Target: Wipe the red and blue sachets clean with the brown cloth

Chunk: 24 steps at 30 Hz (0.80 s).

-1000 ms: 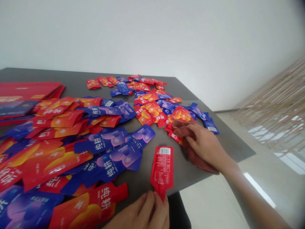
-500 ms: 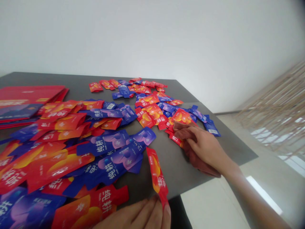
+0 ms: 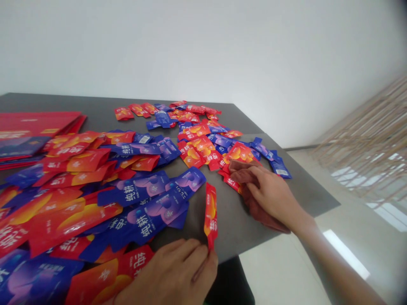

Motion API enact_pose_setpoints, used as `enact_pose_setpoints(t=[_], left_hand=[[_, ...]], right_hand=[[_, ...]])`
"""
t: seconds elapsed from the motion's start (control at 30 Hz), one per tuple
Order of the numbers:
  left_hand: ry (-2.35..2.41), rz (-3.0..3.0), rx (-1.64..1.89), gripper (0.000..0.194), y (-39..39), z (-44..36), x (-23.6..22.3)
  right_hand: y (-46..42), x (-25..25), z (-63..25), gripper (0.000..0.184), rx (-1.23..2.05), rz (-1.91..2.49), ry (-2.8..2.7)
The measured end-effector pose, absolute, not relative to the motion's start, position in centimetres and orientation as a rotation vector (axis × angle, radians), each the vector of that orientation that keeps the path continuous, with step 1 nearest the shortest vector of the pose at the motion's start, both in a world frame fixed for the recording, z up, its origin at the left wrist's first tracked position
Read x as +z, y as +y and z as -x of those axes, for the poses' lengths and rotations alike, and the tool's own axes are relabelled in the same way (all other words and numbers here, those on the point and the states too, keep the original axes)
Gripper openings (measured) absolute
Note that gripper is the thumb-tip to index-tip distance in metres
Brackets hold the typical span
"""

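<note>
Left hand and right hand stand well apart. Left pinches the lower tip of a red sachet, held on edge over the grey worktop. Right rests on what appears to be a brown cloth. Many red and blue sachets lie loose, overlapping; no sorted rows show.

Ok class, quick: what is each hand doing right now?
Left hand: closed, pinching a red sachet by its lower tip.
Right hand: on a brown cloth; grip cannot be told.
</note>
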<state>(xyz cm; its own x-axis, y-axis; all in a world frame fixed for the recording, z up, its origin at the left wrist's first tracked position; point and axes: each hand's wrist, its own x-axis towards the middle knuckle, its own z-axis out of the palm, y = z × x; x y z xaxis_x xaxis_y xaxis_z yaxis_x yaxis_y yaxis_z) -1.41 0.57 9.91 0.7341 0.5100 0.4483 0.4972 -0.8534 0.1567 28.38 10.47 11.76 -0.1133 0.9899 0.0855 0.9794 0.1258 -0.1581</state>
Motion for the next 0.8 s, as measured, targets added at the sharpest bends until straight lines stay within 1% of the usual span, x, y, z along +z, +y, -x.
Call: enact_pose_setpoints(t=[0.1,0.2,0.3,0.4,0.53,0.8], left_hand=[[0.903,-3.098,0.684,0.042,0.9,1.5,9.7],[0.920,-3.273,0.619,0.042,1.0,1.7,9.6],[0.931,-3.374,0.585,0.038,1.3,1.6,10.0],[0.980,-3.323,0.580,0.029,1.5,1.4,10.3],[0.850,-3.231,0.596,0.015,0.8,1.1,9.8],[0.767,-3.311,0.375,0.021,-0.3,1.2,8.8]], right_hand=[[10.5,11.7,-28.4,0.028,0.094,1.954,-2.228],[10.5,11.6,-28.4,0.028,0.096,1.944,-2.224],[10.5,11.5,-28.5,0.028,0.082,1.946,-2.218],[10.5,11.4,-28.5,0.028,0.061,1.952,-2.206],[10.4,11.5,-28.4,0.030,0.074,1.964,-2.206],[10.3,11.6,-28.5,0.028,0.096,1.895,-2.185]])
